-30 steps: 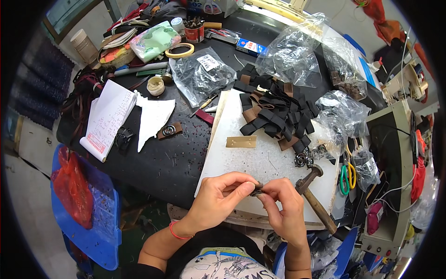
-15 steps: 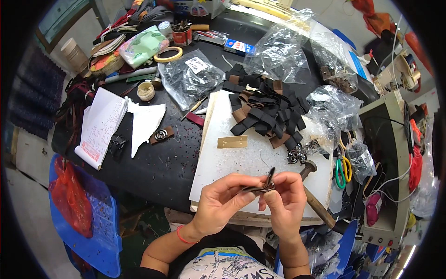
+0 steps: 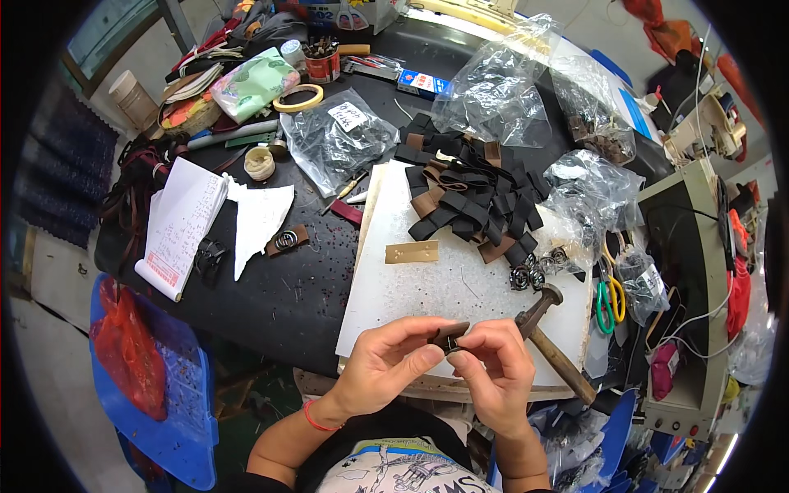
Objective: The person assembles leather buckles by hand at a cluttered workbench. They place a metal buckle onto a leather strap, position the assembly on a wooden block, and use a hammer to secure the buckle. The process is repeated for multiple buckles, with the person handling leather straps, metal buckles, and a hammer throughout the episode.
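In front of my body, over the near edge of the white board (image 3: 374, 287), both hands pinch a small dark brown strap piece (image 3: 448, 335). My left hand (image 3: 388, 366) grips its left end between thumb and fingers. On the other end are the closed fingertips of my right hand (image 3: 500, 370). A small shiny bit shows at the strap by the right thumb; its kind is too small to tell. Close to the right hand lies a hammer (image 3: 567, 366) with a wooden handle. Beyond the hands sit a flat tan strip (image 3: 412, 252) and several round metal buckles (image 3: 526, 274).
A heap of black and brown strap pieces (image 3: 472, 189) covers the board's far part. Clear plastic bags (image 3: 339, 135) lie around it. Green and yellow-handled scissors (image 3: 608, 304) are at the right. Leftward are a notepad (image 3: 182, 222), white paper (image 3: 259, 218) and a brown piece with a buckle (image 3: 286, 240).
My fingers have shifted on the strap piece, which has turned from an upright folded shape to a flatter one. The right hand has come slightly lower. Things on the table stay put.
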`<action>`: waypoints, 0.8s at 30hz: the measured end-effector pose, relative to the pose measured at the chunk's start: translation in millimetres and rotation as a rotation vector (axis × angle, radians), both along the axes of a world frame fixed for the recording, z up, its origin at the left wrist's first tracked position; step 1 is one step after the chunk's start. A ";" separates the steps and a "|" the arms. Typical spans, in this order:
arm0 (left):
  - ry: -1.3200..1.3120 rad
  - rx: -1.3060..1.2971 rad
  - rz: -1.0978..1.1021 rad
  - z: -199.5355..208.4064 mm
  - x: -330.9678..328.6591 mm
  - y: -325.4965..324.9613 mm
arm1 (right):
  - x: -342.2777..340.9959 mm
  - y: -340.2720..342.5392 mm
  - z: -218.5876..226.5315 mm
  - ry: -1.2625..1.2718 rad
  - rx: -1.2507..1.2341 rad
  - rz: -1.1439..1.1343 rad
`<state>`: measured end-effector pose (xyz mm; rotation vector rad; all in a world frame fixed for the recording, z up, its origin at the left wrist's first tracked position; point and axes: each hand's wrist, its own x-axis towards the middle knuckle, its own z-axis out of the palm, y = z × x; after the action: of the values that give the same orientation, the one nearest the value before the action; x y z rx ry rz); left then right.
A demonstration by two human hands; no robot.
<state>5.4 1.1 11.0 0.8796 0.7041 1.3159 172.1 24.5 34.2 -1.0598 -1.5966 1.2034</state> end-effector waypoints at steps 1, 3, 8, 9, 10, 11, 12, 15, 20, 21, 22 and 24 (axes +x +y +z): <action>0.022 0.028 -0.001 -0.5 -1.2 1.4 | 2.7 0.1 1.6 0.010 -0.037 0.018; 0.246 0.162 -0.002 -4.1 -8.3 5.1 | 4.9 0.5 4.0 0.051 -0.111 0.040; 0.504 0.221 -0.001 -5.1 -18.1 6.1 | -2.9 0.1 -4.7 0.359 -0.430 -0.080; 0.507 0.214 -0.021 -5.3 -20.5 5.3 | -2.5 2.1 -4.1 0.271 -0.373 -0.037; 0.510 0.206 -0.042 -5.1 -21.6 4.7 | -1.1 5.7 -2.9 0.183 -0.315 0.006; 0.411 0.129 -0.041 -2.8 -20.3 3.6 | 0.2 8.2 -2.0 0.095 -0.257 0.049; 0.311 0.047 -0.040 0.6 -18.6 0.8 | 0.5 8.6 -3.3 0.062 -0.169 0.064; 0.143 -0.012 -0.055 1.2 -17.1 1.0 | 3.4 10.9 -4.5 0.043 -0.052 0.109; 0.011 -0.088 -0.136 2.7 -19.0 -6.9 | 2.4 14.7 -2.6 0.234 -0.306 0.245; 0.012 -0.088 -0.139 2.9 -18.2 -8.5 | 2.4 14.9 -3.3 0.239 -0.312 0.260; 0.010 -0.088 -0.141 2.8 -17.7 -9.5 | 2.5 15.0 -4.5 0.243 -0.317 0.274; 0.023 -0.029 -0.155 1.5 -17.9 -10.3 | 3.8 15.5 -7.4 0.244 -0.317 0.326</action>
<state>-12.4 -9.2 12.5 0.9087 0.6582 1.1571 175.8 40.1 26.7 -0.8192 -1.4523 1.7795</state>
